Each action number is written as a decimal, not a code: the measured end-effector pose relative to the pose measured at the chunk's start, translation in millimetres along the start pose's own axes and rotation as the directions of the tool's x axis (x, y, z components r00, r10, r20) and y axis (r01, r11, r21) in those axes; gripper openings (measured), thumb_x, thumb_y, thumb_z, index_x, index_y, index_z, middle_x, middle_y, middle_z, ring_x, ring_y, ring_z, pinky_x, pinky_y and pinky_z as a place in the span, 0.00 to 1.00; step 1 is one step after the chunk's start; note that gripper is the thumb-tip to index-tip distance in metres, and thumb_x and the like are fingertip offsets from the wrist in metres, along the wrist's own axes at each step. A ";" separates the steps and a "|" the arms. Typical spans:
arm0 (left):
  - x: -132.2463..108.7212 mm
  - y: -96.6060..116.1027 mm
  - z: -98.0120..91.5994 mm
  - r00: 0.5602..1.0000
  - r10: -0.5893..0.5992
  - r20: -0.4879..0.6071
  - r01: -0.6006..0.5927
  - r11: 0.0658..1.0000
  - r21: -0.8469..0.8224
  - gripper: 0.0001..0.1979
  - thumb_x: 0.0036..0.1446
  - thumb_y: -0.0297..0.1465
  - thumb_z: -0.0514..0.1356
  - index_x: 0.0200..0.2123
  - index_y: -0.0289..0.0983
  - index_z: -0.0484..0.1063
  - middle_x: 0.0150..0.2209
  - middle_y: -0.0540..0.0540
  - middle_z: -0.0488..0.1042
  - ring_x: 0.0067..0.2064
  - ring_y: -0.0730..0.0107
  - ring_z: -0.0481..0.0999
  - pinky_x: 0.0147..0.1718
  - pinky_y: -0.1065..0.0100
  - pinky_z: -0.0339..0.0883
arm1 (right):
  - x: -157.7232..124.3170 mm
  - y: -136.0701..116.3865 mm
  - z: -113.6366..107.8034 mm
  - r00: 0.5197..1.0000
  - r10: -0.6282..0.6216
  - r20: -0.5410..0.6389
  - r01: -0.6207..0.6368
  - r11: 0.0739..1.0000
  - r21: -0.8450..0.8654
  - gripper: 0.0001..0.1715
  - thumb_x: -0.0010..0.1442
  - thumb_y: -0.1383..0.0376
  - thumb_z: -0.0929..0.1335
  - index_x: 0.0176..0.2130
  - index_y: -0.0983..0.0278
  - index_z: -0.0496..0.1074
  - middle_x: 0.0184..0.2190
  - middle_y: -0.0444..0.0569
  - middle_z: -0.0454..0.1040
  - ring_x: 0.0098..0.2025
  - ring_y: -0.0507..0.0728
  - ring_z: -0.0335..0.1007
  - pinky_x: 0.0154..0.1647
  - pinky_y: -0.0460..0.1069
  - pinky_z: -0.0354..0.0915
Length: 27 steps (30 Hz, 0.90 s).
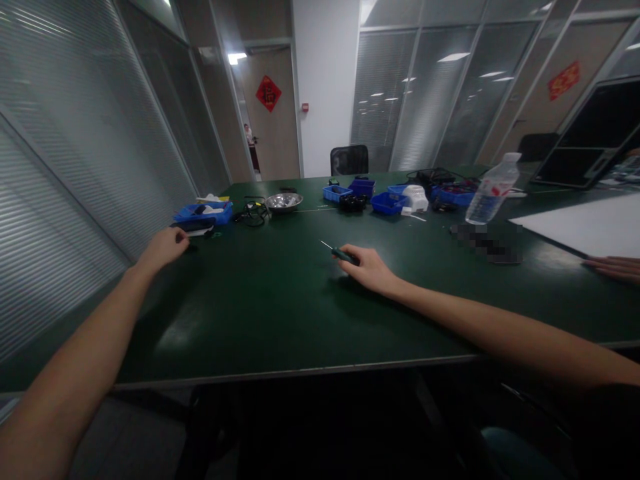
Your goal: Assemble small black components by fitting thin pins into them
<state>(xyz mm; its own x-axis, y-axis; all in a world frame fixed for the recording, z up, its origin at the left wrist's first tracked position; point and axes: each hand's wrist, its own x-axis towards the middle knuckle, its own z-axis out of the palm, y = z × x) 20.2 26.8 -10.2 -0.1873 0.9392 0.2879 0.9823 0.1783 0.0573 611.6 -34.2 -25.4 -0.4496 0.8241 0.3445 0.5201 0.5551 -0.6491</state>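
My right hand (369,268) rests on the dark green table (280,313) near its middle, fingers closed round a small green-handled screwdriver (336,251) whose thin metal tip points up and to the left. My left hand (164,248) reaches to the table's left side with its fingers curled at a dark flat object (194,227) lying in front of a blue tray (203,212). Whether it grips that object is unclear.
A steel bowl (283,201), black cables (254,213), several blue bins (387,202) and a white device (416,198) line the far edge. A water bottle (493,189) stands right. A white sheet (585,227) and another person's fingers (613,268) are at far right.
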 end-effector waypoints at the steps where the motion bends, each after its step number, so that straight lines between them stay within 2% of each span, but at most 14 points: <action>1: -1.0 1.3 -2.1 0.998 -0.063 -0.027 0.062 0.998 -0.033 0.20 0.65 0.37 0.58 0.52 0.29 0.78 0.49 0.35 0.79 0.48 0.53 0.76 0.49 0.60 0.68 | -0.1 0.1 0.1 1.000 0.000 -0.001 0.000 1.000 -0.002 0.15 0.67 0.61 0.67 0.49 0.63 0.79 0.38 0.47 0.80 0.36 0.57 0.72 0.37 0.50 0.62; 4: -1.8 0.1 -5.7 0.986 -0.159 -0.059 0.151 0.981 -0.123 0.20 0.65 0.37 0.59 0.53 0.30 0.79 0.48 0.37 0.81 0.47 0.55 0.77 0.48 0.62 0.68 | -0.2 0.5 -0.3 1.000 0.008 0.010 -0.007 1.000 -0.005 0.16 0.67 0.61 0.67 0.49 0.63 0.79 0.38 0.47 0.80 0.36 0.57 0.72 0.37 0.50 0.62; 9: -2.5 -6.9 -7.0 0.985 -0.174 -0.016 0.165 0.953 -0.255 0.20 0.62 0.35 0.65 0.54 0.31 0.79 0.41 0.44 0.83 0.41 0.64 0.76 0.39 0.69 0.64 | -0.2 1.4 -1.2 1.000 0.010 0.019 -0.010 1.000 0.004 0.15 0.67 0.61 0.67 0.49 0.62 0.78 0.38 0.47 0.80 0.36 0.57 0.72 0.37 0.50 0.62; 16: -5.4 -6.3 -6.9 0.969 -0.238 0.068 0.247 0.926 -0.284 0.16 0.63 0.35 0.66 0.49 0.30 0.82 0.27 0.51 0.78 0.31 0.68 0.71 0.32 0.70 0.59 | 0.8 2.7 0.0 1.000 0.010 0.017 -0.009 1.000 -0.026 0.15 0.67 0.61 0.67 0.49 0.62 0.78 0.37 0.46 0.80 0.36 0.56 0.72 0.37 0.50 0.61; 21: -3.5 -3.5 -7.0 0.966 -0.236 0.109 0.258 0.923 -0.286 0.14 0.64 0.33 0.66 0.47 0.29 0.82 0.25 0.51 0.77 0.30 0.70 0.71 0.32 0.72 0.58 | 1.5 3.7 1.5 1.000 0.001 0.011 -0.001 1.000 -0.027 0.15 0.66 0.61 0.67 0.49 0.62 0.79 0.38 0.46 0.80 0.36 0.57 0.72 0.36 0.50 0.61; 27: -7.8 -1.1 -10.4 0.968 -0.244 0.060 0.251 0.922 -0.295 0.14 0.61 0.32 0.69 0.46 0.29 0.82 0.28 0.50 0.79 0.32 0.69 0.72 0.33 0.71 0.60 | 0.8 1.6 1.2 1.000 -0.001 0.012 0.001 1.000 -0.030 0.15 0.67 0.61 0.67 0.49 0.63 0.79 0.38 0.47 0.81 0.37 0.57 0.73 0.37 0.50 0.61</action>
<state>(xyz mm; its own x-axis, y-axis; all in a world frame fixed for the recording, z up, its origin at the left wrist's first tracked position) 20.6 16.2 -2.6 -0.4209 0.8830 0.2078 0.8580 0.3131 0.4073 611.2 -32.7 -27.0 -0.4586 0.8222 0.3372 0.5411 0.5594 -0.6279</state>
